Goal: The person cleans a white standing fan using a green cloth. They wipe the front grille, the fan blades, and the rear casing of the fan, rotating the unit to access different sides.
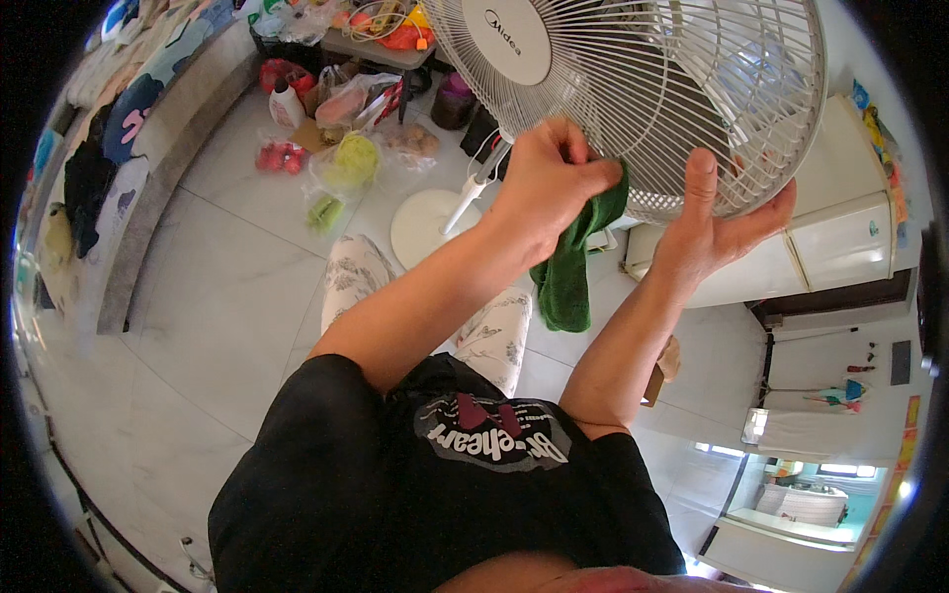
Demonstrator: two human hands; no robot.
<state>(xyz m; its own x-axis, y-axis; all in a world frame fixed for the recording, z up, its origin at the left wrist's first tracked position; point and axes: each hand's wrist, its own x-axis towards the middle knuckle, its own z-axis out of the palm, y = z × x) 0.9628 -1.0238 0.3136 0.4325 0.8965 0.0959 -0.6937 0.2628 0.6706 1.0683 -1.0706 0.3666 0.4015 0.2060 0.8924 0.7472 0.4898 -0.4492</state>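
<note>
A white Midea pedestal fan stands before me, its wire front guard filling the upper right. My left hand pinches a green cloth against the lower part of the guard. Most of the cloth hangs down below that hand. At the guard's lower right rim is my right hand, thumb in front of the wires and fingers partly hidden behind the rim. The fan's pole slants down to a round white base on the floor near my knees.
Left of the fan, bagged green vegetables, a white bottle and red-bagged goods sit on the tiled floor. A low table holds bags and cords. A white refrigerator stands at right, and a cloth-strewn sofa at left.
</note>
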